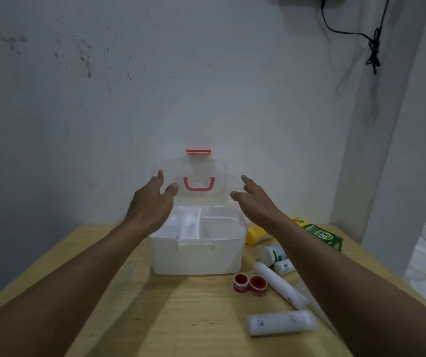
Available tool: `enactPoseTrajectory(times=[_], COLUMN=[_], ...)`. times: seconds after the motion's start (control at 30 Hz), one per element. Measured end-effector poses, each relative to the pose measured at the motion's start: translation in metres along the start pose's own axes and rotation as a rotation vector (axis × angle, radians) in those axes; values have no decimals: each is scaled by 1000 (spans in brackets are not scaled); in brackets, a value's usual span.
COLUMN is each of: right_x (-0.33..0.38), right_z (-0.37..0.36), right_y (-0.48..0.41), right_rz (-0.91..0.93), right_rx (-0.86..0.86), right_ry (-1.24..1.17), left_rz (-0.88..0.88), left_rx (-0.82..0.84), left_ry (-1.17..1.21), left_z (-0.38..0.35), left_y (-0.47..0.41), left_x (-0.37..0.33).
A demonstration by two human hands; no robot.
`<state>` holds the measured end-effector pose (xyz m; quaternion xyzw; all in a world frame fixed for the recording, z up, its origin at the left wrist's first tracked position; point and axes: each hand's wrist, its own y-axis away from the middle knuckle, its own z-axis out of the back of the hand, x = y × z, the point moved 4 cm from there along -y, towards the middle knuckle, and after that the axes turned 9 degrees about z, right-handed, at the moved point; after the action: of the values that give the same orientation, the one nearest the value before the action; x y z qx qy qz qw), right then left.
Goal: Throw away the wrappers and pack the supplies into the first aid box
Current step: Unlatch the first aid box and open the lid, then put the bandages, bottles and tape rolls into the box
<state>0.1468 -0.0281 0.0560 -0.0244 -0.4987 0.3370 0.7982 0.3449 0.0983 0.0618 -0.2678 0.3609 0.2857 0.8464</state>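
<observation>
A white first aid box (196, 256) stands on the wooden table, its clear lid (222, 176) with a red handle raised upright against the wall. A white divided tray (217, 224) sits in the top of the box. My left hand (152, 199) is at the lid's left edge, fingers apart. My right hand (255, 199) is at the lid's right edge, fingers apart. Right of the box lie two red tape rolls (249, 282), two wrapped white bandage rolls (279, 283) (281, 322), a white bottle (271, 254), a yellow item (254, 234) and a green carton (322, 235).
The table (181, 318) stands against a stained white wall. Its right edge runs next to a white pillar (397, 150). A black cable (372, 47) hangs on the wall at the upper right. A small white container (284, 267) lies by the bottle.
</observation>
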Motion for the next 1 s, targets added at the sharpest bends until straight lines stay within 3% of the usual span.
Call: enactPoseTrajectory(times=[0.17,0.37,0.63,0.8,1.0], right_x=[-20,-57,-112,-118,-96], right_z=[37,82,113,120,131], right_y=[12,38,61,61,58], right_rz=[-11,-173,-416,-362,-213], right_rx=[-21,15,185,145,-1], right_ry=[244,545,784,765,794], left_rz=[-179,-281,-312,-305,-303], left_rx=[24,-49,-120,-135,-157], left_ry=[-421,-611,-634,-604,-401], left_z=[-17,-42,-51,-51,-39], left_y=[54,75,79,81,80], left_x=[11,15,19,19,16])
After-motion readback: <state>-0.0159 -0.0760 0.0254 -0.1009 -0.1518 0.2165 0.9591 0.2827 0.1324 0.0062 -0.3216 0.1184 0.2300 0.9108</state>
